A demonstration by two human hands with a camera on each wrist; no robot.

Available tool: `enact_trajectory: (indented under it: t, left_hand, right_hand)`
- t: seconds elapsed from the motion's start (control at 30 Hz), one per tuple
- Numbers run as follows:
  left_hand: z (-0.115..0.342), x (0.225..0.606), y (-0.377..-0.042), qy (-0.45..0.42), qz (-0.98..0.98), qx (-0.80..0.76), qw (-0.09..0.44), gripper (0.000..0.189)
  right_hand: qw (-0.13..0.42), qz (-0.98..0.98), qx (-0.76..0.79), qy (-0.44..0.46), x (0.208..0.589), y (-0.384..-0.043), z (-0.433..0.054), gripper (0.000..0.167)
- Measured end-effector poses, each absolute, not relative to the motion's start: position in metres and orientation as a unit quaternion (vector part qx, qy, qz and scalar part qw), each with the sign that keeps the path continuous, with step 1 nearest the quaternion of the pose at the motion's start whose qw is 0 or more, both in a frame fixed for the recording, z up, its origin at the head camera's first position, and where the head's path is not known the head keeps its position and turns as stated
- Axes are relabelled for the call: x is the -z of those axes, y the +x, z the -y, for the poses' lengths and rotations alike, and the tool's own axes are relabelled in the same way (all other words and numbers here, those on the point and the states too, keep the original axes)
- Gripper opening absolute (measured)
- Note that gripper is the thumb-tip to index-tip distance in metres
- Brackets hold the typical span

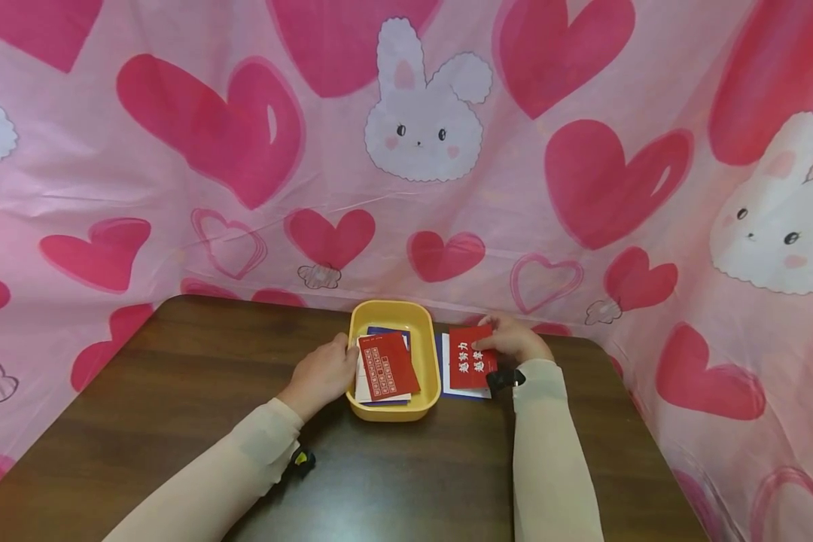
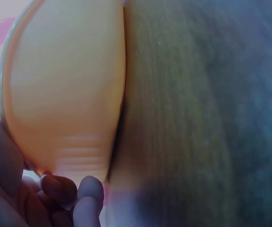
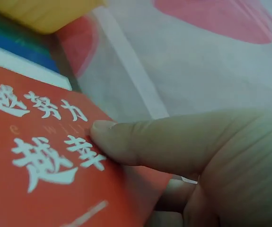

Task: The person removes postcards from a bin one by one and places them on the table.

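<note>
Yellow tray point(image 1: 391, 415) contains one set of cards point(image 1: 388, 365), while a second set point(image 1: 470, 393) lies outside on its right; work appears partway complete. Left hand point(image 1: 320, 376) grips the tray's left rim. Right hand point(image 1: 515, 339) pinches the outside red card point(image 1: 466, 361) between thumb and fingers.

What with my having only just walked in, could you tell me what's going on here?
A person's left hand grips the edge of a yellow bin on a brown table. The right hand pinches a red card with white characters over a white sheet and a blue sheet beside the bin. I can't tell whether that card is fully lifted clear. Inside the bin, another red card lies over white and blue sheets.
</note>
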State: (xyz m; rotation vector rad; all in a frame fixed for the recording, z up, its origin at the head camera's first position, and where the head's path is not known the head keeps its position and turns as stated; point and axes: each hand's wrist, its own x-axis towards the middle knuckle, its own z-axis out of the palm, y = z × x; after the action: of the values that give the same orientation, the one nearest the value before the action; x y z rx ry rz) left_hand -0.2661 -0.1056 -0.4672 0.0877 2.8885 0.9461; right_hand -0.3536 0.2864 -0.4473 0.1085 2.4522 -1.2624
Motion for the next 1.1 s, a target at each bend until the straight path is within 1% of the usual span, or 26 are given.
enact_trajectory:
  t: [0.23,0.47,0.57,0.83,0.93,1.03,1.1]
  left_hand:
    - [0.105,0.466,-0.265,0.027,-0.949,-0.310,0.047,0.044]
    - [0.105,0.467,-0.266,0.031,-0.953,-0.299,0.035,0.043]
    - [0.105,0.468,-0.267,0.034,-0.956,-0.291,0.026,0.042]
    - [0.105,0.469,-0.266,0.035,-0.957,-0.287,0.021,0.042]
    - [0.105,0.468,-0.266,0.035,-0.957,-0.288,0.024,0.042]
    - [0.105,0.468,-0.266,0.034,-0.956,-0.289,0.028,0.042]
    - [0.105,0.469,-0.266,0.034,-0.956,-0.290,0.030,0.042]
  right_hand:
    - [0.153,-0.921,0.356,0.027,0.449,-0.356,-0.280,0.051]
    - [0.145,-0.943,0.297,0.031,0.449,-0.358,-0.273,0.045]
    - [0.142,-0.946,0.287,0.043,0.450,-0.358,-0.271,0.046]
    - [0.148,-0.948,0.280,0.042,0.447,-0.357,-0.268,0.056]
    - [0.141,-0.946,0.289,0.033,0.443,-0.357,-0.268,0.058]
    - [0.123,-0.947,0.297,0.019,0.440,-0.360,-0.269,0.056]
    - [0.110,-0.945,0.306,0.012,0.438,-0.360,-0.269,0.052]
